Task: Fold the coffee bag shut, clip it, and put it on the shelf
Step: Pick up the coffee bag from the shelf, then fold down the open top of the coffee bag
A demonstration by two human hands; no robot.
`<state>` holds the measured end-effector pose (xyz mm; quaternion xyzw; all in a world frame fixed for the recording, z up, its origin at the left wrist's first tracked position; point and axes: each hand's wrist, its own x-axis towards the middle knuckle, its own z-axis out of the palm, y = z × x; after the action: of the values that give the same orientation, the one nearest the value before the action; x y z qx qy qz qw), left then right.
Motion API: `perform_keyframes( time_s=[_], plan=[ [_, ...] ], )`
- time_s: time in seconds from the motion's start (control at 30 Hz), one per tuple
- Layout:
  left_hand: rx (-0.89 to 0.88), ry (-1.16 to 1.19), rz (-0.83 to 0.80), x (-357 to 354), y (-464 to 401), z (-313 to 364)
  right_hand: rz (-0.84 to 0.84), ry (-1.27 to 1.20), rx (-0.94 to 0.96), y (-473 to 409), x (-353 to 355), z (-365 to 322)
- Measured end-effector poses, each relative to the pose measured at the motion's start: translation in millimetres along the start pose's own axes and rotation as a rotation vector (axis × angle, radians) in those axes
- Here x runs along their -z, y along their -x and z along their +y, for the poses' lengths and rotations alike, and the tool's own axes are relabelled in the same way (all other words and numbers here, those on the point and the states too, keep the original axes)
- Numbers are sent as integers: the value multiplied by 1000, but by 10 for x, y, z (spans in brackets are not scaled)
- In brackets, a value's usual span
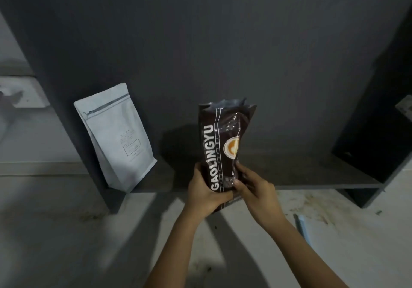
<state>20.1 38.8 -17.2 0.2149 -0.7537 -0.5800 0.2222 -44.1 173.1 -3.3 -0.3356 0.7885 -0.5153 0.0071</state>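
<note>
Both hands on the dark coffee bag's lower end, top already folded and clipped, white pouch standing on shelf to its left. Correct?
Not quite. The head view shows the dark coffee bag with its top open and unclipped. The rest holds: left hand and right hand grip its lower end, white pouch on the shelf.

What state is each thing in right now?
Brown bag: upright, top open, unfolded, no clip, held by both hands at its base.
Left hand: gripping the bag.
Right hand: gripping the bag.
White bag: zip shut, leaning on the shelf.
Blue clip: lying on the floor, unused.
</note>
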Motion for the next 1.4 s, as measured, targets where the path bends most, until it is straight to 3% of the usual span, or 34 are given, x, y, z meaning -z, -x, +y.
perform_keyframes(
  time_s=[0.23,0.5,0.6,0.73,0.8,1.0,1.13,1.3,1.4],
  plan=[
    [-31,104,-22,-124,481,-154,-62,48,8,550,130,-45],
    [202,80,-168,-164,895,-814,-218,157,-76,921,139,98],
    [205,64,-209,-137,896,-914,-125,170,-63,874,209,36],
    [202,25,-236,-103,871,-867,158,101,-21,725,374,-154],
    [206,10,-242,-98,874,-863,184,162,52,613,453,-200],
    [168,43,-219,-83,883,-728,82,402,186,342,586,-273],
    [172,38,-218,-77,863,-673,-99,509,188,258,585,-402],
    [157,-30,-237,-54,871,-670,-174,484,82,209,745,-612],
    [153,-31,-246,-51,845,-656,-61,321,30,283,786,-631]
  ],
)
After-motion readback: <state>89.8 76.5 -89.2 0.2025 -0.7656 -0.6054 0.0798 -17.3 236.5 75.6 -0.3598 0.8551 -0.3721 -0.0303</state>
